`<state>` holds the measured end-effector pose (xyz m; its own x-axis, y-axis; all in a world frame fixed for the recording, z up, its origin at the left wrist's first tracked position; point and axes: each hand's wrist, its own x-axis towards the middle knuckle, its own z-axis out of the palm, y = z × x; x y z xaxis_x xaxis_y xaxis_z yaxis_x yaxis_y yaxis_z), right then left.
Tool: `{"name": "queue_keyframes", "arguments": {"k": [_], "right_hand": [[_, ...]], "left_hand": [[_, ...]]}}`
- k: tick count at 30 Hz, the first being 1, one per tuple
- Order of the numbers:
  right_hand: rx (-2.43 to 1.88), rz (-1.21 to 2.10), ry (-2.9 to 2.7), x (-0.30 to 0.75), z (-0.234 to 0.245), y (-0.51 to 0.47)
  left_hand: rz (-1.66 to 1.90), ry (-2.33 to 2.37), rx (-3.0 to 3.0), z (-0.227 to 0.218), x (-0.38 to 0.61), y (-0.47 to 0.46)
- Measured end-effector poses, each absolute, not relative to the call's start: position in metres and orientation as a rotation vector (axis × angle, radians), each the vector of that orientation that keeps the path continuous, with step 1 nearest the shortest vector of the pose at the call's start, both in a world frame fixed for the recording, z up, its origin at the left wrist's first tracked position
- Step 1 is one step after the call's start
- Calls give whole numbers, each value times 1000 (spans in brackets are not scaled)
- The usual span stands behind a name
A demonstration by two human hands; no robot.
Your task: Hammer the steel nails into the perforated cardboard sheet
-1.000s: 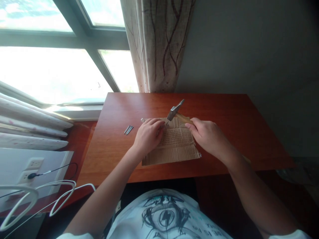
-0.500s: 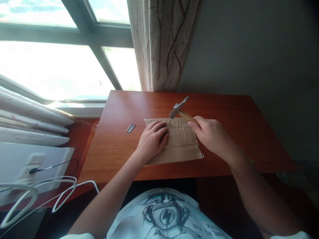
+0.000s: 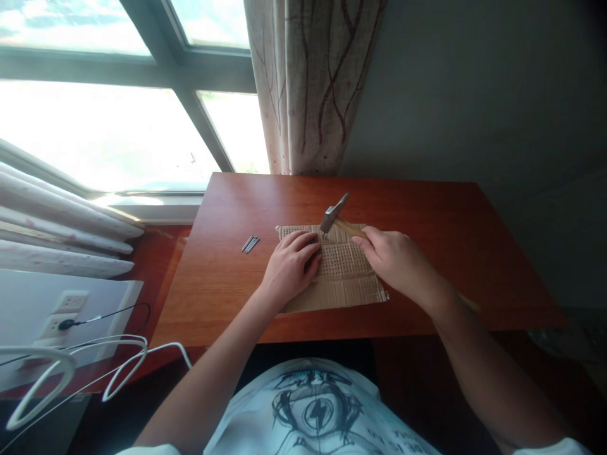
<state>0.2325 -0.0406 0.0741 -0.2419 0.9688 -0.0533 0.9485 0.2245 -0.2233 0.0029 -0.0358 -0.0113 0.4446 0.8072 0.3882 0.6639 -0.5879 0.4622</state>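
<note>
Across the upper left of the frame a bright window (image 3: 104,136) lights the scene, with a patterned curtain (image 3: 308,82) hanging at top centre beside it. Below these, the reddish wooden table (image 3: 450,253) fills the middle of the picture and carries everything the person is handling.

At the centre of the table lies a flat cardboard sheet (image 3: 348,287), its middle pricked with rows of small holes. The left hand (image 3: 288,268) rests palm down on the sheet's left part, with its fingers (image 3: 303,243) stretched out close together and closed on nothing. That flat pressure looks meant to keep the light sheet from sliding or lifting.

The right hand (image 3: 396,262) comes in from the right, its fingers wrapped tight around the wooden handle of a hammer (image 3: 342,223). The grip sits close to the head, and the handle's free end shows past the wrist, which would suit short, controlled taps rather than full swings. The metal head tilts down to the left, its face just above the sheet's upper edge and just beyond the left fingertips. A small dark mark sits under it, too small to tell what it is.

Left of the sheet, well apart from both hands, a few loose nails (image 3: 250,243) lie side by side on the bare wood, likely parked within the left hand's reach.
</note>
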Motion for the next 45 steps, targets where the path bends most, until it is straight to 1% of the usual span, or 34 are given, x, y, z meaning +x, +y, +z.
{"name": "queue_keyframes", "arguments": {"k": [7,25,37,45], "right_hand": [[-1879,283,-2402,234,67,-38],[-1913,336,-2406,229,56,-38],[-1886,390,-2386,228,60,-40],[-1621,523,-2044,240,58,-39]], "left_hand": [[862,1273,2448,-11,3,-36],[891,1248,2420,-10,3,-35],[886,1247,2410,-9,3,-35],[882,1259,2415,-9,3,-36]]}}
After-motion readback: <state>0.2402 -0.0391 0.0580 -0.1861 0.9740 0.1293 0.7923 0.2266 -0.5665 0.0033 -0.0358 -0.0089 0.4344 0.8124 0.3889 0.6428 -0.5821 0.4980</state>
